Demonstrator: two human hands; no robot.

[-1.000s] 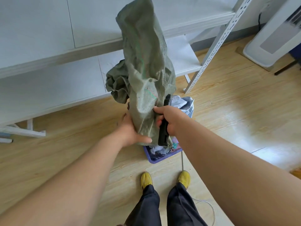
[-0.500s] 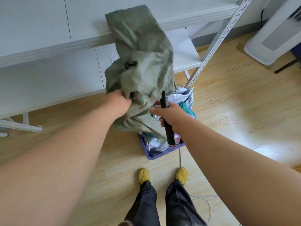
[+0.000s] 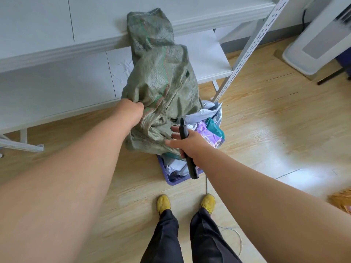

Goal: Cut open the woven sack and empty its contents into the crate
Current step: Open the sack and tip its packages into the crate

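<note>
- head view: left hand has its fingers bunched into the sack, gripping a fold of it.
- right hand holds a black cutter against the palm, forefinger and thumb stretched toward the sack's lower edge.
- sack hangs limp and crumpled over the crate, looking nearly empty.
- crate sits on the floor by the feet, heaped with parcels.
- judgement: cutting done, tipping almost finished; only a last shake and setting the sack aside remain.

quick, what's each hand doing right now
Left hand: closed, gripping a bunch of the green woven sack.
Right hand: holding the black cutter, with some fingers stretched out toward the sack.
</note>
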